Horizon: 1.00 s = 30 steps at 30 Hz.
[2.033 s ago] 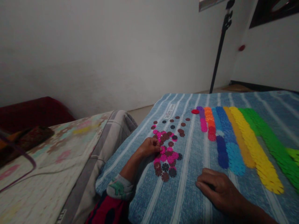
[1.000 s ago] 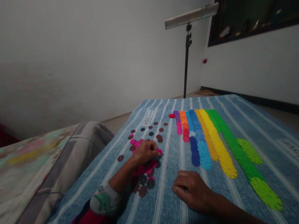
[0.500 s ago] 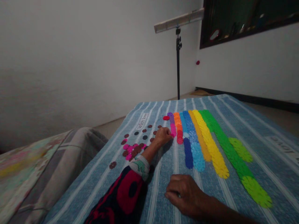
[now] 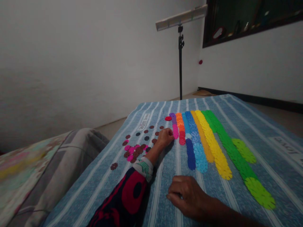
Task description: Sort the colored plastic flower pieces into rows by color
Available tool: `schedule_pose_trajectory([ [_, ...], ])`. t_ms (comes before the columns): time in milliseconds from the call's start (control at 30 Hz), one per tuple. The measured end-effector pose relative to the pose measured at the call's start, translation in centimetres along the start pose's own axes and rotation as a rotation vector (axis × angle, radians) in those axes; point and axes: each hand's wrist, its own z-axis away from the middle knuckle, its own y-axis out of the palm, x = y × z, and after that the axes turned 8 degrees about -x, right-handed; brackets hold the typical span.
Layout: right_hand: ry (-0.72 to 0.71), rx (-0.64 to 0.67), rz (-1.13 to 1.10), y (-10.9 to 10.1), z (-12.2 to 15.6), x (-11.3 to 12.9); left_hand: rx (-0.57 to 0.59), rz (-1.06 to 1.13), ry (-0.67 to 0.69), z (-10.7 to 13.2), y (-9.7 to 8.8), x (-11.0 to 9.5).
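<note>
Pinching pink disc [image 4: 175,136] at row's [image 4: 174,127] edge: left hand [image 4: 165,137]; right hand [image 4: 186,194] fisted, cloth [image 4: 163,192] around.

Before the corner of a pale wall [image 4: 82,63], a black pole [image 4: 180,69] stands upright and carries a long white panel [image 4: 181,19], slightly tilted. At upper right is a dark-framed pane [image 4: 236,22] (the small shapes in it are too dim to name). Left below it, a small red thing [image 4: 200,62] is seen. A black strip [image 4: 251,98] follows the wall's foot. At left, a floral cover [image 4: 23,170] lies beside grey cloth [image 4: 78,154].
</note>
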Motion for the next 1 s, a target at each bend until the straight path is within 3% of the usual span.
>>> schedule_pose_trajectory([
  [333, -0.011, -0.005, -0.012, -0.2, 0.1, 0.1, 0.017, 0.112, 0.017, 0.8, 0.5, 1.0],
  [533, 0.027, 0.03, -0.029, -0.4, 0.3, 0.2, 0.009, 0.231, 0.019, 2.1, -1.0, 3.9],
  [667, 0.037, 0.055, -0.019, -0.4, 0.6, 0.1, 0.01, 0.282, 0.038, 3.4, -3.6, 6.4],
  [900, 0.042, 0.103, 0.009, -0.4, 1.2, -0.2, 0.091, 0.217, -0.107, 7.6, -11.0, 9.9],
  [1000, 0.04, 0.097, 0.026, -0.4, 1.3, -0.3, 0.106, 0.227, -0.143, 9.6, -13.1, 11.4],
])
